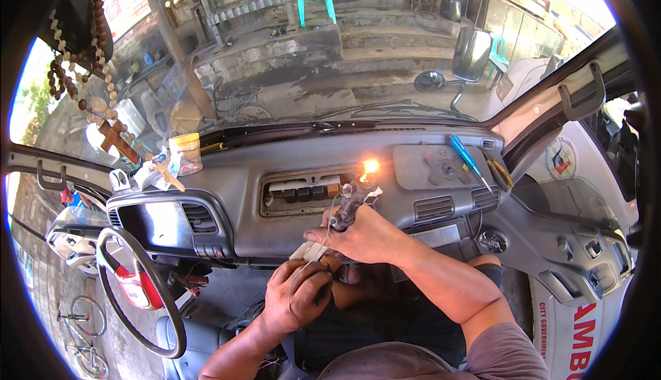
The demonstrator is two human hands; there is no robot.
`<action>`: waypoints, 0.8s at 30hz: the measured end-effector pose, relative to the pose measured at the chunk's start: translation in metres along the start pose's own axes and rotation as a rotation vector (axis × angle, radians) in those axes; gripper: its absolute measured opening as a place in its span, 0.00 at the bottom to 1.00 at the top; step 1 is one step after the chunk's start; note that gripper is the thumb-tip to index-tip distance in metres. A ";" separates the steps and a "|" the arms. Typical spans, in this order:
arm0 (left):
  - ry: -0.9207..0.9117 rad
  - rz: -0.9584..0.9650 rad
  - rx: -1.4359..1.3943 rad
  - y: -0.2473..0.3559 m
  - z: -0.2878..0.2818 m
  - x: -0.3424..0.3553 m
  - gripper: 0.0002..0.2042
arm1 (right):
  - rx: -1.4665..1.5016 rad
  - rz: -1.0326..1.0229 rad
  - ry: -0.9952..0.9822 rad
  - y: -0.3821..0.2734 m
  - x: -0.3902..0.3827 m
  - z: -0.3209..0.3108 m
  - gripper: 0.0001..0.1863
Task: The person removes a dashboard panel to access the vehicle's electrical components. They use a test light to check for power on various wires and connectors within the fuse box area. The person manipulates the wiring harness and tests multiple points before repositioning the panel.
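Note:
My right hand [365, 232] is closed around a dark, taped cylindrical test lamp [351, 204]. At its upper end a small bulb [372, 166] glows bright orange. A thin wire [297, 278] runs from the lamp down across my left hand [297, 294]. That hand's fingers are curled around a small whitish plastic connector block [308, 250], just below my right thumb; its lower part is hidden by the fingers. Behind the lamp, an open recess [275, 209] in the dashboard shows several dark relays [303, 193] and an orange-brown one.
A blue screwdriver [468, 161] lies on the dashboard's right side, near pliers [500, 173]. A steering wheel [103, 259] stands at left. Below the windshield sit a yellow-rimmed tub [184, 154] and small items. A beaded rosary [110, 98] hangs at far left.

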State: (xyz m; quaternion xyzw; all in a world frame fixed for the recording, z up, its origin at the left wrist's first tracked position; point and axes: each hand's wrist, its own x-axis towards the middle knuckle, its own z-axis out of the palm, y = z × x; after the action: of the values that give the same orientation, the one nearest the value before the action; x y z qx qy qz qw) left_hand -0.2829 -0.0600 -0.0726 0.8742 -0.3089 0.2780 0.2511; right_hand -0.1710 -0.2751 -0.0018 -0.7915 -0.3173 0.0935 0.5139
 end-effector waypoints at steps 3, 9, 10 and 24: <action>0.047 -0.123 0.054 0.014 0.003 0.008 0.24 | -0.020 -0.025 -0.009 0.002 0.002 0.000 0.22; 0.085 -0.219 0.140 0.023 0.005 0.017 0.23 | -0.079 -0.016 -0.043 0.003 0.006 -0.001 0.22; 0.077 -0.217 0.137 0.022 0.005 0.018 0.22 | -0.088 0.011 -0.059 0.003 0.006 -0.002 0.21; 0.141 -0.362 0.067 -0.001 -0.007 0.039 0.18 | 0.499 -0.344 0.451 0.053 -0.012 0.019 0.11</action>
State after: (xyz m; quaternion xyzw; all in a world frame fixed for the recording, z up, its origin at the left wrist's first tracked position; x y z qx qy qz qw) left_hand -0.2591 -0.0706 -0.0430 0.9017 -0.1187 0.2989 0.2890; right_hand -0.1679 -0.2823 -0.0587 -0.5779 -0.2919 -0.0965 0.7560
